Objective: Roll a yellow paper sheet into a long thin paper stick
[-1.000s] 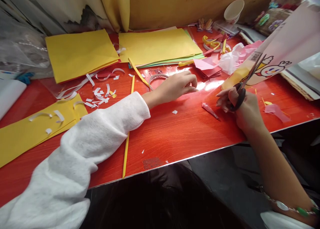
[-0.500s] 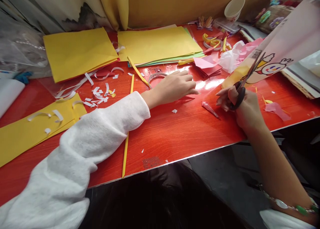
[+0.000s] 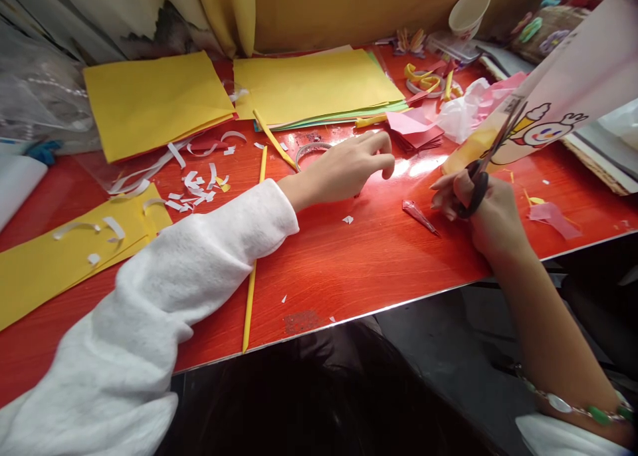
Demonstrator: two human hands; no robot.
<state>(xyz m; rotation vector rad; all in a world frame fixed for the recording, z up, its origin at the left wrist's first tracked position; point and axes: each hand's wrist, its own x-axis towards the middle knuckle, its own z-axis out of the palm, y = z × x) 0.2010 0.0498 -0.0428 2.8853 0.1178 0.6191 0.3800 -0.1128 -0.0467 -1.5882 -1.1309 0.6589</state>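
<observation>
My left hand reaches over the middle of the red table, beside a tape roll. Its fingers are apart and bent, and nothing shows between them. In my right hand is a pair of black-handled scissors, blades pointing up and to the right. Between my hands lies a small folded pink paper piece. A stack of pink paper squares rests behind my left hand. One rolled yellow paper stick runs partly under my left sleeve.
Yellow sheets and a second paper stack lie at the back. White scraps and yellow strips are at the left. A printed bag stands right, near a paper cup.
My left hand has risen slightly and its fingers have curled more. The small red piece seen under its fingers no longer shows on the table. My right hand stays almost still with the scissors.
</observation>
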